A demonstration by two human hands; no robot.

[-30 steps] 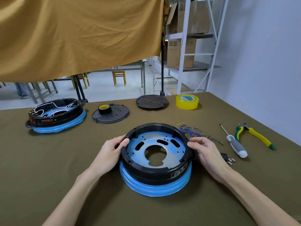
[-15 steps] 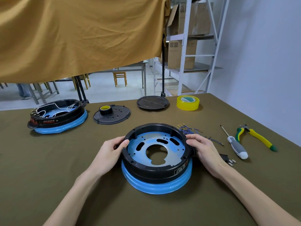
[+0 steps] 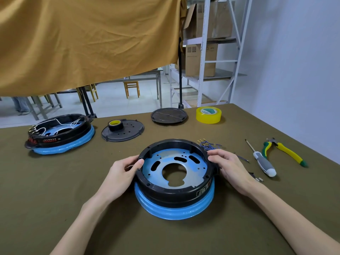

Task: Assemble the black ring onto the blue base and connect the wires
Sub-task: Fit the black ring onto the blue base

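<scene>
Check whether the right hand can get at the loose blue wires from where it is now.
Probably yes. The right hand grips the black ring on its right side, and the blue wires lie on the cloth just beyond its fingers, with nothing between them. It would have to let go of the ring first.

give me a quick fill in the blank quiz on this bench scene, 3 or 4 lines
1. The black ring sits on a base coloured ____.
2. The left hand and right hand both grip the ____.
3. The pliers lie right of the ____.
4. The loose wires beside the right hand are ____ in colour.

Missing words: blue; black ring; screwdriver; blue
</scene>
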